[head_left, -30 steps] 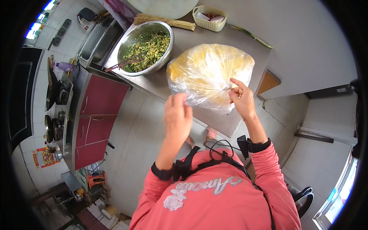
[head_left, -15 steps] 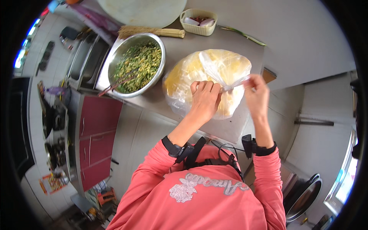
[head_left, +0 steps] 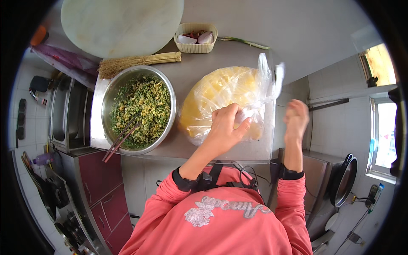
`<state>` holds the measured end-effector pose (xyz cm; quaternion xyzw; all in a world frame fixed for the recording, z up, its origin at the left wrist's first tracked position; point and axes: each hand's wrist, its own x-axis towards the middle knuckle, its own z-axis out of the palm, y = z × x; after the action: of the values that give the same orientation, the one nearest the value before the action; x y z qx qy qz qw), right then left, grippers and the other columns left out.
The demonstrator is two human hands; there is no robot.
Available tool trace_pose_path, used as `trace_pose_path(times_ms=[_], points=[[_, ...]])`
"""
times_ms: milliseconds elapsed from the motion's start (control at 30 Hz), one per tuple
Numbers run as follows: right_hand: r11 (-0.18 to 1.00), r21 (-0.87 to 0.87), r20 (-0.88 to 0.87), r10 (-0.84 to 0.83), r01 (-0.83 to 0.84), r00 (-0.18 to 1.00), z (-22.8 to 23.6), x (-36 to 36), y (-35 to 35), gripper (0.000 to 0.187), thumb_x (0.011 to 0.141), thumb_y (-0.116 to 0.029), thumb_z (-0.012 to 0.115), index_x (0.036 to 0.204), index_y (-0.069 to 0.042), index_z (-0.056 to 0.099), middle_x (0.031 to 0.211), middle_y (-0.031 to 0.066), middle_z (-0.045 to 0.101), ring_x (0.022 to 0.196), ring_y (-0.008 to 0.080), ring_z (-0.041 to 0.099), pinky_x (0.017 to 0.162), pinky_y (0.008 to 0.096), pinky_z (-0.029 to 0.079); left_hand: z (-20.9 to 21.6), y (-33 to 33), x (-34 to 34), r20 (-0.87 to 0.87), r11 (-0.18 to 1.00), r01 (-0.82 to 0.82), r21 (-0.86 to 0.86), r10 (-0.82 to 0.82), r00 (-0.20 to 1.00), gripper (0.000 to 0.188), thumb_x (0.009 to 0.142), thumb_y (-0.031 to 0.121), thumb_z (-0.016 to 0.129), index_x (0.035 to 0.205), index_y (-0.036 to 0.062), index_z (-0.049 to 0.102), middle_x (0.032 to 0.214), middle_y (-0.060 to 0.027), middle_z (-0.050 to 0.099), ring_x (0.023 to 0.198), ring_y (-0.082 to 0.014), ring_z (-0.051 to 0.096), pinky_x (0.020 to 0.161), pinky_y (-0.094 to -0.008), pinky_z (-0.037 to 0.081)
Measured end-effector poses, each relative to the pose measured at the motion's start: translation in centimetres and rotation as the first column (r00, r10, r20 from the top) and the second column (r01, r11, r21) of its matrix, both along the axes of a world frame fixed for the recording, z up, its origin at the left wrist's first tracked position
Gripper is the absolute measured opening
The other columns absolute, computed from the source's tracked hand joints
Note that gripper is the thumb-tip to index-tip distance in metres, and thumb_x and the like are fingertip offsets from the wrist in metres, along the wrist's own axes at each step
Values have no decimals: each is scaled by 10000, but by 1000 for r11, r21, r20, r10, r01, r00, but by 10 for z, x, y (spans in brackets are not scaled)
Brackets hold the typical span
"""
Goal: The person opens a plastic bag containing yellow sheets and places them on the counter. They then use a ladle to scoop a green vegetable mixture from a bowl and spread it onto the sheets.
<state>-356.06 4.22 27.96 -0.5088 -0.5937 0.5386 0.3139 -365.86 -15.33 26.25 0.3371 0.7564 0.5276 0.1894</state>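
Observation:
A clear plastic bag (head_left: 212, 91) full of something flat and yellow lies on the steel worktop in front of me. My left hand (head_left: 225, 131) is closed on the gathered plastic at the bag's near right part, thumb pointing right. Loose plastic ends (head_left: 278, 80) stand up beyond it, one smeared by motion. To the right of the bag, apart from it, is my right hand (head_left: 296, 117). Its fingers are curled in and slightly blurred, and nothing shows in them. Left of the bag, a steel bowl (head_left: 172, 102) holds chopped greens with yellow bits (head_left: 144, 106); brown chopsticks (head_left: 123, 142) lean on its rim.
Behind the bowl lies a straw whisk brush (head_left: 140, 63). A cream basket (head_left: 196, 47) holds shallots, with a green onion stalk (head_left: 244, 41) beside it. A large round white board (head_left: 123, 25) stands at the back. The worktop (head_left: 170, 154) ends just before my body.
My right hand has left the bag's plastic end and moved clear to the right. My left hand still grips the bag. The view has shifted, showing more on the right.

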Motion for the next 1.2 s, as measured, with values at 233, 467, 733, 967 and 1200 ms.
trace_pose_path(times_ms=[233,467,733,967,1200], points=[[573,542,429,441,-615,789,-31,-21,-26,308,743,45,640,1028,-72,657,999,118,625,821,234,609,713,357,479,1,-2,-16,200,990,-91,112,67,978,140,851,105,626,844,16,518,775,-56,571,772,-118,542,745,-264,445],[864,425,16,292,-271,956,-24,-9,0,131,822,-11,668,952,-18,656,846,78,666,695,145,611,649,289,495,13,-47,-46,191,925,-362,-114,378,906,109,808,3,596,862,48,514,732,-27,542,734,-119,550,671,-268,453],[734,607,9,378,-306,926,9,-27,1,72,880,-87,644,876,-17,624,655,2,587,593,76,508,576,223,434,-8,36,-21,-602,969,-216,-119,103,792,247,838,255,671,1042,135,604,1019,-78,556,977,-286,540,909,-440,339],[842,487,-20,277,-232,961,5,19,1,99,879,-72,617,943,3,623,829,40,640,725,75,559,663,241,459,-16,40,-10,-422,946,-31,-324,-115,900,203,870,281,612,975,109,627,971,-109,577,967,-297,552,873,-426,354],[664,236,361,618,-709,699,-4,31,-47,178,814,-125,719,960,-32,675,1016,94,609,629,170,513,657,303,469,2,45,-10,-465,994,-100,46,110,878,112,868,157,592,877,47,576,752,-141,590,719,-327,585,647,-384,457]])
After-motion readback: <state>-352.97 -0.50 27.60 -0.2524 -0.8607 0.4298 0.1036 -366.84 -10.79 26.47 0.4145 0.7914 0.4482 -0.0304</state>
